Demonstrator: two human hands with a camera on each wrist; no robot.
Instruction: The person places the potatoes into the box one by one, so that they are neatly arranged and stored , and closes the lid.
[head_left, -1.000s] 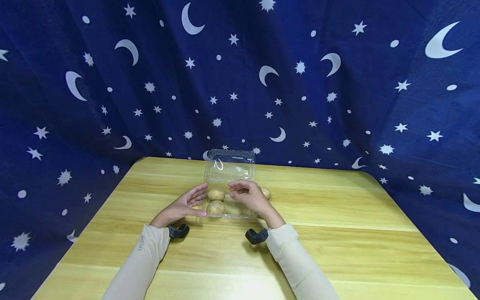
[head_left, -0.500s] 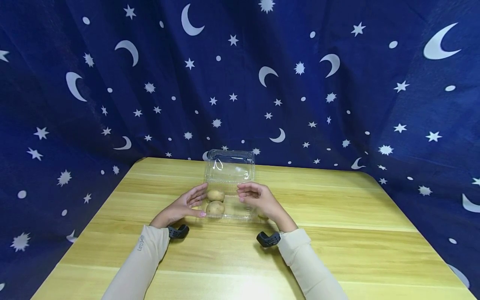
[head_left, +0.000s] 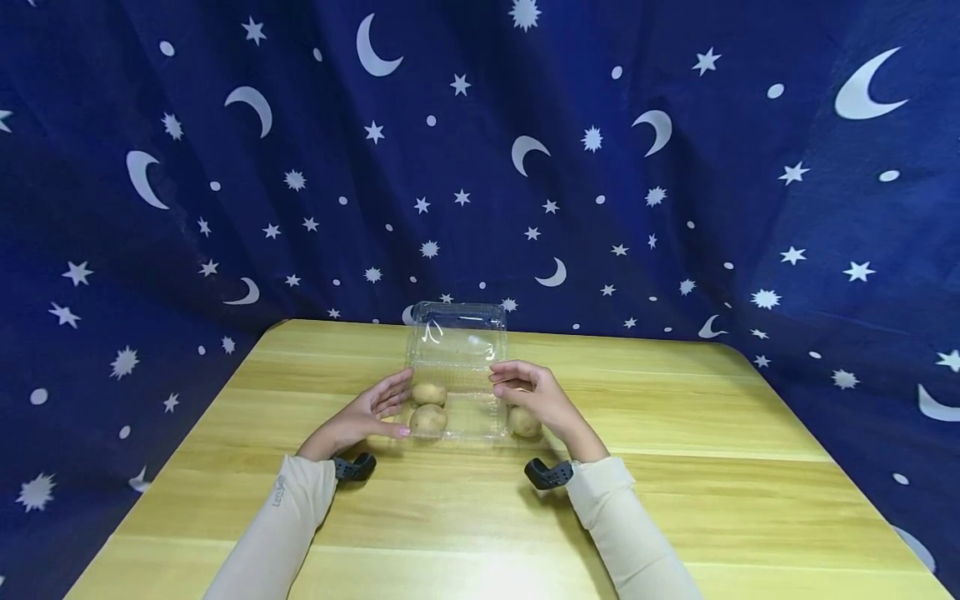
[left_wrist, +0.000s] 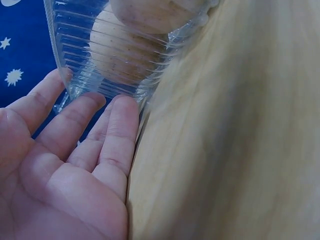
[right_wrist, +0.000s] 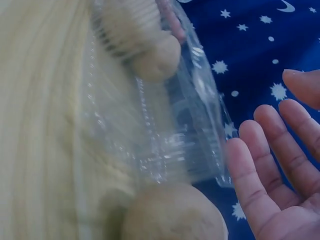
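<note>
Between the hands, a clear ribbed clamshell [head_left: 455, 392], seemingly open.

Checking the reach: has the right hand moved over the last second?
Yes. The right hand slid rightward, from over the clear plastic clamshell box to its right edge, above the loose brown potato.

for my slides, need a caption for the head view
Left hand steadies a clear clamshell box holding two potatoes; a third potato lies beside it.
</note>
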